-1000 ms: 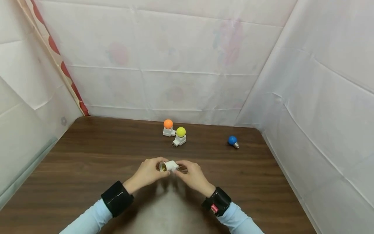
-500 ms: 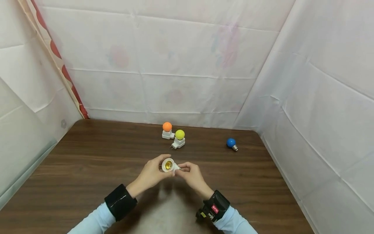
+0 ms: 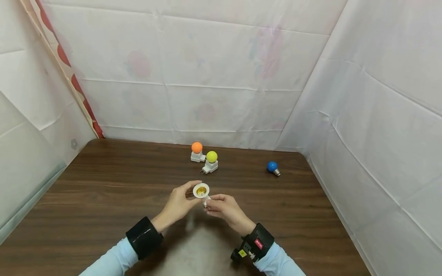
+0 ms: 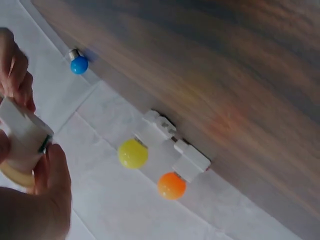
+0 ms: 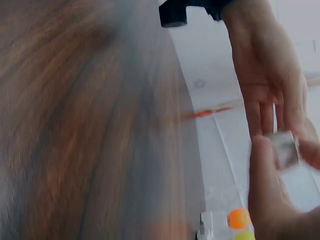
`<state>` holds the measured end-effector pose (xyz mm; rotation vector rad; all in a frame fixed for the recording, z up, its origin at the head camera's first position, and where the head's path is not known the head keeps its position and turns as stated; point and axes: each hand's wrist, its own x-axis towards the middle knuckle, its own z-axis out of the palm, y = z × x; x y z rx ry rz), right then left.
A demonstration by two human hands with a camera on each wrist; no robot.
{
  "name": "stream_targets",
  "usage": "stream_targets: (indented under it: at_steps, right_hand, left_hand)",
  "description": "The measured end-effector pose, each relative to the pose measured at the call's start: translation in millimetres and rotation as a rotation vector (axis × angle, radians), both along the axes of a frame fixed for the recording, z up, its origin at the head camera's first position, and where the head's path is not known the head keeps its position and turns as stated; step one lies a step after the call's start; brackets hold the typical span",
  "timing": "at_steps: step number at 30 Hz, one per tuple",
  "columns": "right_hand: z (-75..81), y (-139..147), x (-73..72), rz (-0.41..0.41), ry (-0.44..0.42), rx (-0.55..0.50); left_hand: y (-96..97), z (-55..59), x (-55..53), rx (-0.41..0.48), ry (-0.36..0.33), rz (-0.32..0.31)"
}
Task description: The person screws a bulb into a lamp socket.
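Between both hands, above the table, is a white lamp socket (image 3: 201, 190) with its brass-threaded mouth facing up toward the head camera. My left hand (image 3: 178, 203) grips the round socket body, thumb on the near side and fingers on the far side. My right hand (image 3: 229, 212) pinches the plug end at the lower right of the socket; the prongs are hidden by the fingers. In the left wrist view the socket's white body (image 4: 26, 135) shows from the side. The right wrist view shows a blurred white part (image 5: 284, 149) among the fingertips.
Toward the back of the wooden table (image 3: 103, 184) stand two white plug sockets, one with an orange bulb (image 3: 197, 147), the other with a yellow bulb (image 3: 211, 156). A loose blue bulb (image 3: 272, 166) lies at the back right. White cloth (image 3: 207, 69) hangs around the table.
The socket has turned in the hands: its mouth faced left and now faces up toward the head camera. My right-hand fingers have closed over the plug end, covering the prongs.
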<state>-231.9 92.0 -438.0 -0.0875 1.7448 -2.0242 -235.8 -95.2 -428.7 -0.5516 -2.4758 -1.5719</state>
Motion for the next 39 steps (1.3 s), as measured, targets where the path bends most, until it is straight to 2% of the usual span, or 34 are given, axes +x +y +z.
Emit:
stream_targets:
  at_steps: [4,9,15,20,23,25,29,32,34,39]
  right_hand:
    - [-0.4,8.5,-3.2,0.112,-0.058,-0.015]
    - [-2.0,13.5,-9.9,0.189,-0.114,-0.053]
    - [-1.7,13.8,-14.4,0.253,-0.139,-0.013]
    - [-3.1,13.1,-13.3,0.242,-0.159,0.008]
    - [-4.4,11.7,-10.2,0.208,-0.169,-0.009]
    - [-4.6,10.7,-8.2,0.174,-0.171,-0.034]
    - [-2.3,8.6,-4.1,0.065,-0.151,-0.115]
    - [1.5,5.7,-0.5,-0.021,-0.153,-0.194]
    - [4.0,3.3,2.4,-0.069,-0.159,-0.243]
    - [7.3,-0.4,9.3,-0.139,-0.156,-0.305]
  left_hand:
    - [-7.8,-1.8,0.8,-0.033,-0.010,-0.128]
    - [-12.8,-2.7,1.7,-0.054,-0.054,-0.277]
    - [-12.2,-2.2,-0.8,-0.089,-0.089,-0.362]
    - [-13.2,-2.6,-1.9,-0.087,-0.102,-0.416]
    - [-13.4,-7.6,-2.7,-0.064,-0.145,-0.404]
    - [-12.7,-12.3,-2.9,-0.029,-0.185,-0.357]
    - [-7.3,-18.3,-0.5,0.101,-0.276,-0.243]
    - [-0.2,-18.4,3.2,0.215,-0.361,-0.157]
    - [4.7,-17.3,5.0,0.258,-0.393,-0.090]
    - [11.9,-13.7,5.4,0.315,-0.423,-0.005]
